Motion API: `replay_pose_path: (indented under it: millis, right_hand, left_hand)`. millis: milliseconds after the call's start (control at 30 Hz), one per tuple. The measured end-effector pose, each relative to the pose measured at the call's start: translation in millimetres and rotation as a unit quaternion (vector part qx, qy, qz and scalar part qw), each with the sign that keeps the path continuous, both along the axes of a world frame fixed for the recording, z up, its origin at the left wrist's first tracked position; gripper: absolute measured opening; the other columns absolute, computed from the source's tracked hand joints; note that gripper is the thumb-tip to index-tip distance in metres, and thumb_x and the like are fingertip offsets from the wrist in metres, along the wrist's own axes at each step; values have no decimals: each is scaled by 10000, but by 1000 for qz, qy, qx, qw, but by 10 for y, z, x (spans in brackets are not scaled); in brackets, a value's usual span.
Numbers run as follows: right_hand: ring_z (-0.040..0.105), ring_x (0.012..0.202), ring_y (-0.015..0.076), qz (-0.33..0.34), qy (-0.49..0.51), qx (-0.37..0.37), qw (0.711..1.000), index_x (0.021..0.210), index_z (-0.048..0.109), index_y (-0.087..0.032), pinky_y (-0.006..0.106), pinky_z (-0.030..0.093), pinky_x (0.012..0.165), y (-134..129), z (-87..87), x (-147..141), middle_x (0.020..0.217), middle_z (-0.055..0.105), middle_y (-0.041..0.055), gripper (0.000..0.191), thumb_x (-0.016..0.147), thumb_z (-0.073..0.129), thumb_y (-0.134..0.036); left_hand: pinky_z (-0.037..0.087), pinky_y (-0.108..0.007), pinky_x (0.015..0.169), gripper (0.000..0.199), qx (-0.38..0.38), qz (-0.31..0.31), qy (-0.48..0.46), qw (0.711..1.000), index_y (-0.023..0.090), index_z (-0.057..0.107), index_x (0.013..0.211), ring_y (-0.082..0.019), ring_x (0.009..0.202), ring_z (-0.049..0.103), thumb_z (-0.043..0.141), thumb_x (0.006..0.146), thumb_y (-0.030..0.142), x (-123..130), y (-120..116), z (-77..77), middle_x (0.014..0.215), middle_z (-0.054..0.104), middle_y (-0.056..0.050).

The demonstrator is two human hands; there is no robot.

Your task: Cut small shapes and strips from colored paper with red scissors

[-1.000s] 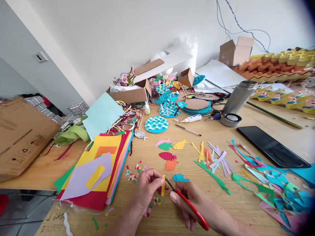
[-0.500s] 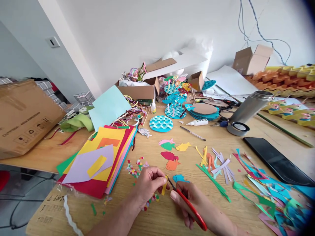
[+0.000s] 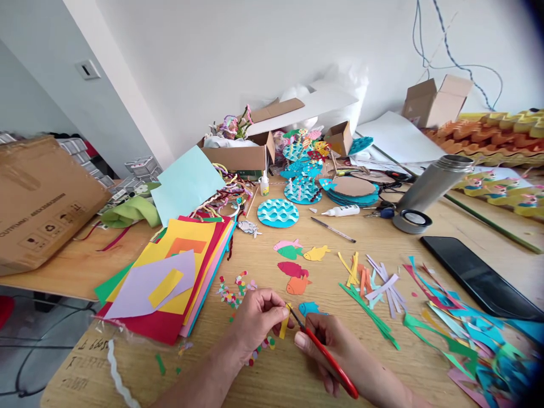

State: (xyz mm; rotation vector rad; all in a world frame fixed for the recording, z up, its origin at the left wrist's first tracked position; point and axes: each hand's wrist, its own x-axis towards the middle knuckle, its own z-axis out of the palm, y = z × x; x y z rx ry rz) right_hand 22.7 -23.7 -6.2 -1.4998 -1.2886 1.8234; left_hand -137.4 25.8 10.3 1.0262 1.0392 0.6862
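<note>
My left hand (image 3: 261,318) pinches a small yellow paper strip (image 3: 283,327) between thumb and fingers, low in the middle of the view. Red-handled scissors (image 3: 327,354) are held in my right hand (image 3: 325,345), their dark blades pointing up and left at the strip's upper end. Just beyond my hands lie paper fish: a blue one (image 3: 312,309), an orange one (image 3: 296,285), a dark red one (image 3: 291,268) and a yellow one (image 3: 317,253). Small coloured paper dots (image 3: 232,294) lie beside and under my left hand.
Coloured paper sheets (image 3: 170,283) are stacked at left. Paper strips (image 3: 386,289) and scraps (image 3: 497,362) spread at right, near a black phone (image 3: 476,277). Farther back are a wavy blue disc (image 3: 278,213), a glue bottle (image 3: 342,211), a pen (image 3: 334,230) and a metal flask (image 3: 436,184).
The view has shifted very slightly. Both hands hold nearly the same pose, with the strip and scissors still together.
</note>
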Motion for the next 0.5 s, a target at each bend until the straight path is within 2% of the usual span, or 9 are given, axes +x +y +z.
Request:
replay_pose_path:
  millis: [500]
  right_hand:
    - [436,254,66,-17,-18,8,1000,665,339,-229,130,225,239,-16,-54,16,324,406,-127,487,688,639,-613]
  left_hand:
    - [371,-213,459,174,-17,-5,-3,1000,152,573,607,-92,436,492,654,631,303,0,4,-6,544,650,-33]
